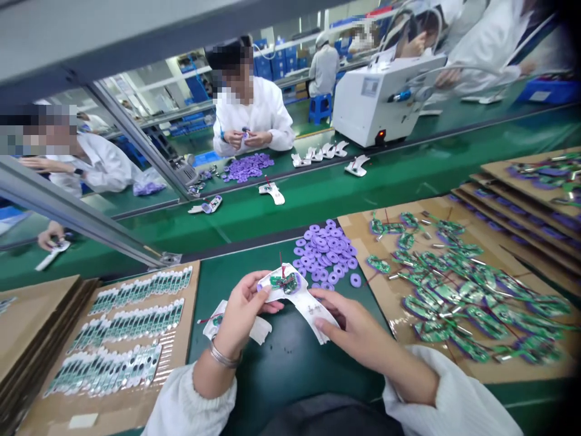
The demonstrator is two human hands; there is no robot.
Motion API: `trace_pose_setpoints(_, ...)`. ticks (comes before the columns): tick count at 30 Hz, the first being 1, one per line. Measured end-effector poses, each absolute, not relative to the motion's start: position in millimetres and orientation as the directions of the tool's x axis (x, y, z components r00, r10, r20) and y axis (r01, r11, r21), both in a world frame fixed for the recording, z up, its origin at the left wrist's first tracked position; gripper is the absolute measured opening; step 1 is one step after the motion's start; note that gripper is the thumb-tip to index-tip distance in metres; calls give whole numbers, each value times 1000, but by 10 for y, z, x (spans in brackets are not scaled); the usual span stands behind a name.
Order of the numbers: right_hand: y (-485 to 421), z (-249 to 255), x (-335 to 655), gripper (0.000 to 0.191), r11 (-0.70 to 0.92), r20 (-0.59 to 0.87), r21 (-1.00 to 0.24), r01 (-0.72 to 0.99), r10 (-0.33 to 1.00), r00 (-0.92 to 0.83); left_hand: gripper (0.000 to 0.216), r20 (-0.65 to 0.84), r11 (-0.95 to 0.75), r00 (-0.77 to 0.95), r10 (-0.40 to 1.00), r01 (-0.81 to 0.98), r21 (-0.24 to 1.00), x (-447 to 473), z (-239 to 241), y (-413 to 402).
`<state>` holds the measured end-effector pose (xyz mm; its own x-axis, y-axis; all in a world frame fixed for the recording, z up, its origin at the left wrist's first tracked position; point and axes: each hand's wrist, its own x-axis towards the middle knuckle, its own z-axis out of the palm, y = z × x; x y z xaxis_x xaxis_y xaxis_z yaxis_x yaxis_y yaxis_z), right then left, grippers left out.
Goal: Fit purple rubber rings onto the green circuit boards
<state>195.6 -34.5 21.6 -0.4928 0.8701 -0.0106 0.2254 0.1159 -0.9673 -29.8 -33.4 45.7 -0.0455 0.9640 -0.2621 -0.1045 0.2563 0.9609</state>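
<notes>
Between my two hands is a white curved plastic housing (313, 309) with a green circuit board (285, 282) set in its wide end and a thin red wire standing up from it. My left hand (247, 309) is closed on the wide end, thumb on top. The narrower end is gripped by my right hand (347, 324), its thumb over the edge. A second white housing (261, 330) lies on the green mat, partly hidden behind my left hand. Just beyond the held housing is a pile of purple rings (324, 251).
On the right, a cardboard sheet (394, 315) bears many loose circuit boards (485, 321), beside stacked sheets (517, 236). Rows of narrow green-and-white boards (124, 327) lie on cardboard at left. Across the green conveyor (236, 218), a co-worker (252, 115) handles a purple ring near a white machine (381, 100).
</notes>
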Motion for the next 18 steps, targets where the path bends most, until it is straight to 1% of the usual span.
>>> trace_pose_setpoints(1,-316,231,1936,37,120,15,-972,204,892,-452,48,-269,268,-5,963,-86,960,-327,493,-297)
trace_pose_setpoints(3,-251,249,1908,38,116,46,-981,157,919,-392,49,-273,278,77,959,-73,958,-378,566,-218)
trace_pose_setpoints(5,-189,230,1892,42,90,45,-991,102,923,-382,45,-284,297,132,949,-86,951,-433,625,-119)
trace_pose_setpoints(7,-139,170,1883,47,61,39,-997,45,922,-385,38,-314,330,142,939,-107,938,-519,671,23)
trace_pose_setpoints(8,-118,129,1880,48,58,47,-998,20,929,-366,33,-324,338,116,939,-130,932,-578,694,119)
trace_pose_setpoints(10,-86,39,1870,45,88,80,-996,13,954,-290,24,-324,307,-26,946,-256,917,-719,741,376)
trace_pose_setpoints(12,-71,-47,1851,36,144,120,-986,80,961,-249,20,-317,215,-201,927,-408,888,-854,789,726)
trace_pose_setpoints(13,-71,-84,1836,33,178,139,-975,131,955,-262,21,-314,169,-261,913,-458,873,-900,807,935)
trace_pose_setpoints(15,-81,-145,1802,29,248,164,-940,233,930,-329,21,-318,127,-308,897,-509,852,-926,819,1403)
trace_pose_setpoints(18,-96,-211,1757,33,314,167,-897,311,892,-421,17,-371,147,-320,872,-551,821,-785,752,2154)
